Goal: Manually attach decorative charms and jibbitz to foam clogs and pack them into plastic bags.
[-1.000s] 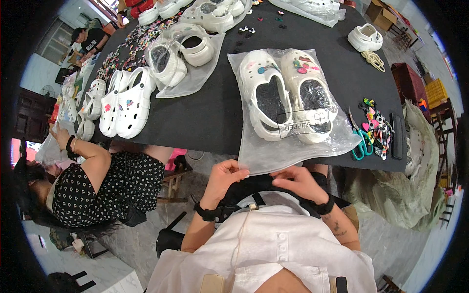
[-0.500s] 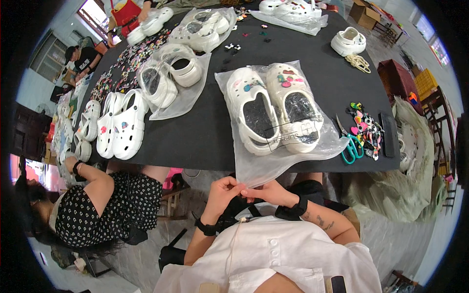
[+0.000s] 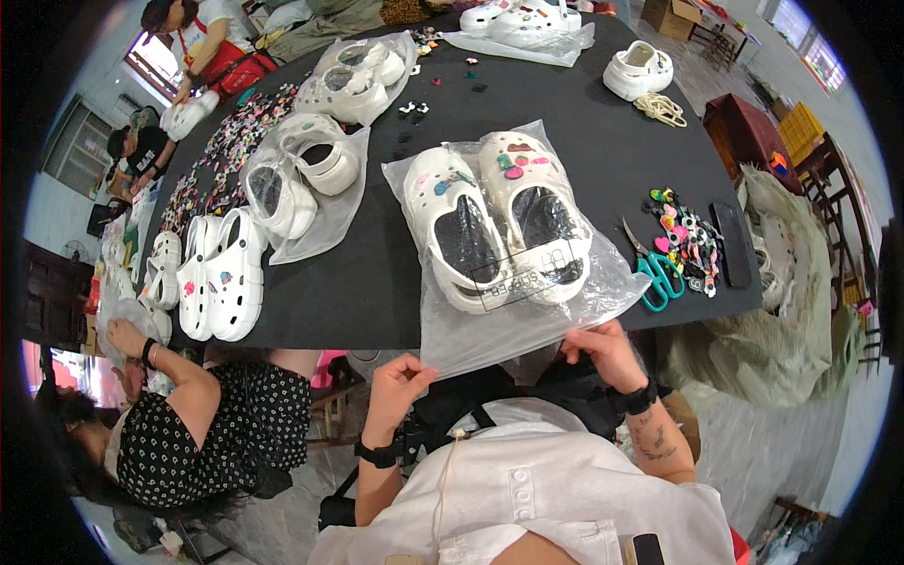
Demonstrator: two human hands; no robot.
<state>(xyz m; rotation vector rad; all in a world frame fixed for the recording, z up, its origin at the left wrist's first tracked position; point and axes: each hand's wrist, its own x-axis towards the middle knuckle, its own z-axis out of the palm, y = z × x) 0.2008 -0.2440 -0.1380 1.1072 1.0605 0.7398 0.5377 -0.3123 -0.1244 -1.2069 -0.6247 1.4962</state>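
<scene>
A frosted clear plastic bag (image 3: pixel 508 336) lies on the black table in front of me. Inside it is a pair of white clogs (image 3: pixel 436 224) with colourful charms on the toes, seen through the film. The bag's open edge hangs over the table's near side, stretched wide between my hands. My left hand (image 3: pixel 403 386) pinches its left corner between thumb and fingers. On the other side, my right hand (image 3: pixel 605 356) grips the right part of that edge. To the right lie scissors with teal handles (image 3: pixel 662 280), next to a pile of loose charms (image 3: pixel 686 240).
A dark phone-like slab (image 3: pixel 731 245) rests by the table's right edge. Bagged white clogs (image 3: pixel 282 193) and an unbagged pair (image 3: pixel 221 273) stand at left. Far right, a white clog (image 3: pixel 638 71) sits beside cream cords (image 3: pixel 660 109). A co-worker (image 3: pixel 202 414) sits close at left.
My hands have moved apart, spreading the bag's edge from a gathered point into a wide line. The table's things appear shifted left. At the back left, a co-worker has come further into view.
</scene>
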